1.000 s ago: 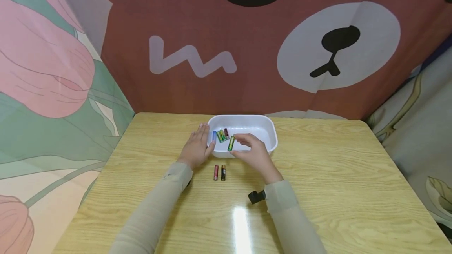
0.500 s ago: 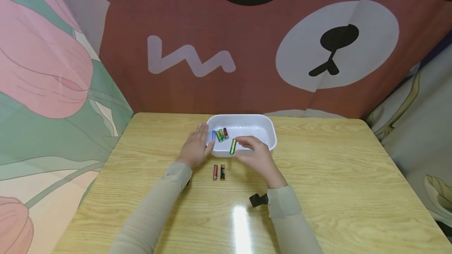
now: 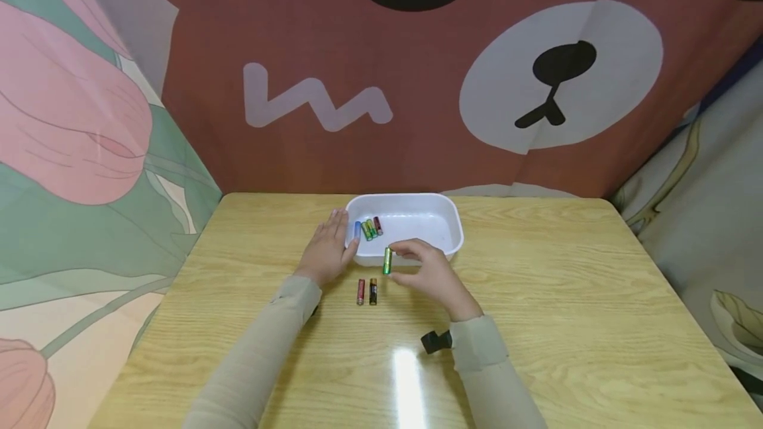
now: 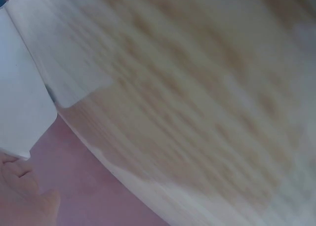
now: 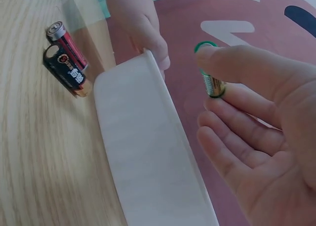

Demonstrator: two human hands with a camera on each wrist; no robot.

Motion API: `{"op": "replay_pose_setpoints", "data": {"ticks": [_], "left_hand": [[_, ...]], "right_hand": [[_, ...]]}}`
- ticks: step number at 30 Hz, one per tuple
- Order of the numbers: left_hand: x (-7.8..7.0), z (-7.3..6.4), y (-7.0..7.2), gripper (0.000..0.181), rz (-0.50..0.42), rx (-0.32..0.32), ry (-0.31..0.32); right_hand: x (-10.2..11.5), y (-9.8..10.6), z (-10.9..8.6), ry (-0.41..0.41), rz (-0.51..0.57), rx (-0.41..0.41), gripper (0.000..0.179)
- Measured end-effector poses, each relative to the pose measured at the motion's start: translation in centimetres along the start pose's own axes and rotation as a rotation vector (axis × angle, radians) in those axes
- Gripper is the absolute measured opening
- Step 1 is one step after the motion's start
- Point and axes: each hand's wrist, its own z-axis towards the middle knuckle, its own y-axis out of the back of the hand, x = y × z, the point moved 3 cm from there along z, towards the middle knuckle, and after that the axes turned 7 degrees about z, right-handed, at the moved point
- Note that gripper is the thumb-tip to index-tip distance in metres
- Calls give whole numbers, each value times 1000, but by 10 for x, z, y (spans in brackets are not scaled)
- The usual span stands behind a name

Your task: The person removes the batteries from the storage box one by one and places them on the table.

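My right hand (image 3: pixel 434 275) pinches a green battery (image 3: pixel 387 261) by its two ends, between thumb and fingertips. It is held upright close to the front wall of a white tray (image 3: pixel 426 224). In the right wrist view the thumb covers one end of it. My left hand (image 3: pixel 324 251) lies with straight fingers along the tray's left side, its thumb at the front left corner. Inside the tray, at the left, are a blue battery (image 3: pixel 357 230), two green batteries (image 3: pixel 369 229) and a dark red battery (image 3: pixel 378 225).
A red battery (image 3: pixel 360 292) and a black battery (image 3: pixel 373 291) with a copper-coloured end lie side by side on the wooden table (image 3: pixel 566 296) in front of the tray. A printed curtain (image 3: pixel 417 151) hangs behind the table's far edge.
My right hand has brought the green battery from over the tray's interior toward me, to its front wall. The left hand keeps its place against the tray.
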Motion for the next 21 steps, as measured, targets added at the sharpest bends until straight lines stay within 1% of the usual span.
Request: {"op": "replay_pose_setpoints", "data": {"ticks": [6, 8, 12, 15, 18, 21], "left_hand": [[0, 0, 0, 74, 5, 10, 10], [0, 0, 1, 74, -1, 9, 13], [0, 0, 1, 75, -5, 13, 12], [0, 0, 1, 76, 3, 13, 9], [0, 0, 1, 75, 1, 9, 7], [0, 0, 1, 74, -3, 6, 7]], "right_hand": [[-4, -7, 0, 31, -29, 66, 50], [-5, -8, 1, 27, -39, 79, 51], [-10, -12, 0, -31, -64, 106, 52], [-14, -14, 0, -80, -62, 134, 53], [-16, -16, 0, -95, -60, 164, 53], [-17, -17, 0, -92, -67, 185, 54]]}}
